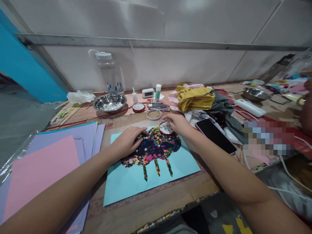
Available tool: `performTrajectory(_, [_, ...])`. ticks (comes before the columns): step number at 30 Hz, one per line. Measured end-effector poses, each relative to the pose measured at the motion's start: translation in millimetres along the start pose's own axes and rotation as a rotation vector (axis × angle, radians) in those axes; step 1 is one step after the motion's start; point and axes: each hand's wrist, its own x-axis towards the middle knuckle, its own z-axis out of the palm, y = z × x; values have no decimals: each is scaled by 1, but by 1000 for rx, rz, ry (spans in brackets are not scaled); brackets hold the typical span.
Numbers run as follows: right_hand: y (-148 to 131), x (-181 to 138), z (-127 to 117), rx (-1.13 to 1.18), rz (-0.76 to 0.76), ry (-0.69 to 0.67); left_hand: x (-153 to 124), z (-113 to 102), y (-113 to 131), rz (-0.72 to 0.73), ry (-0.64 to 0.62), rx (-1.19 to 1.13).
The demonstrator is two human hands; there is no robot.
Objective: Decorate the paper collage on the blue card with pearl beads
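A light blue sheet [126, 182] lies on the table with a dark floral fabric cutout [156, 148] glued on it, dotted with small pearl beads. My left hand [128, 139] rests flat on the cutout's left part, fingers stretched forward. My right hand [176, 123] reaches over the cutout's top edge, fingers curled at a small red-rimmed lid [165, 128] that holds pearl beads. Whether the fingertips pinch a bead is hidden.
Pink and lilac paper sheets [48, 162] lie at left. Behind are a steel bowl [109, 102], a water bottle [110, 76], a red lid of beads [138, 107], a tape ring [154, 114], a glue bottle [158, 91]. A phone [215, 135], yellow cloth [195, 97] and cables sit right.
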Motion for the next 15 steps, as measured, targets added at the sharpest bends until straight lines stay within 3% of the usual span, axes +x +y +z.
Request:
performTrajectory(7, [2,1,0,174,20,40,0,1,-1,7,-6,6])
performTrajectory(15, [-3,-1,-2,141,105,26,0,1,-2,15,-6,18])
